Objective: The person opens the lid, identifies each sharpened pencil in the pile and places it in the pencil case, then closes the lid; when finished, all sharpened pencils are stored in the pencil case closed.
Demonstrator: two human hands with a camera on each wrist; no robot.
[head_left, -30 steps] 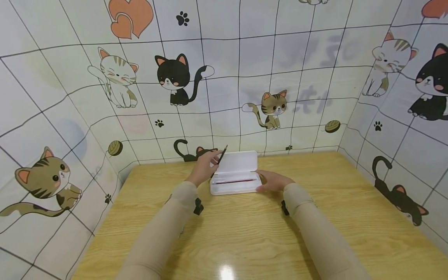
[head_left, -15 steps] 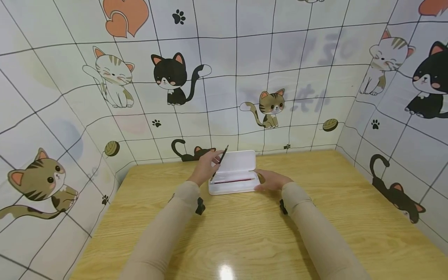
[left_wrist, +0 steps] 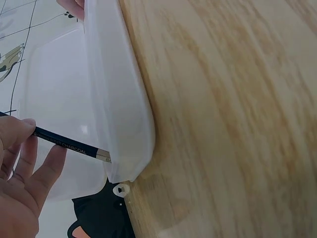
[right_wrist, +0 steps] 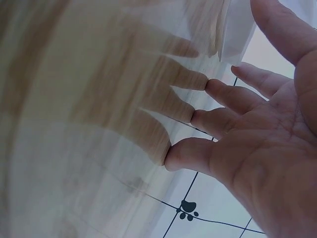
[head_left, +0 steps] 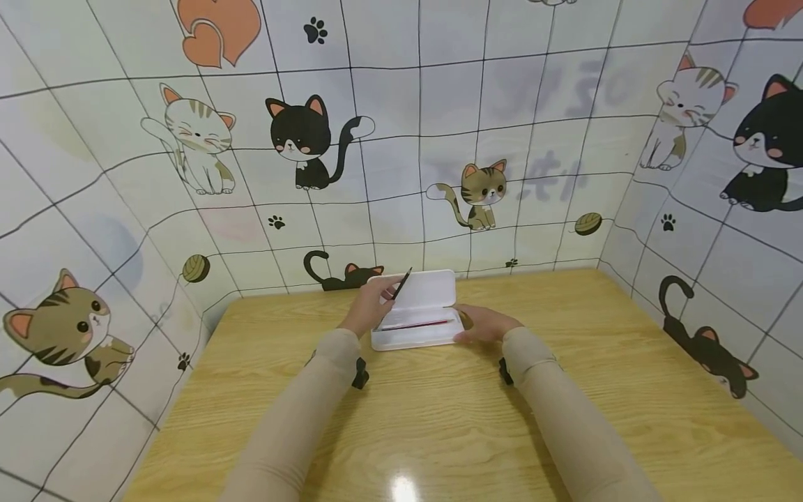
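Black pencil [left_wrist: 69, 144] in left hand [left_wrist: 17, 196]; lower tip hidden.

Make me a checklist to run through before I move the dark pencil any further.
1. Left hand pinching the dark pencil: ok.
2. Case on the table: ok.
3. Lid open: ok.
4. Red item lying lengthwise inside: ok.
5. Dark pencil lying flat: not ok, it slants.
6. Right hand gripping the case firmly: cannot tell.
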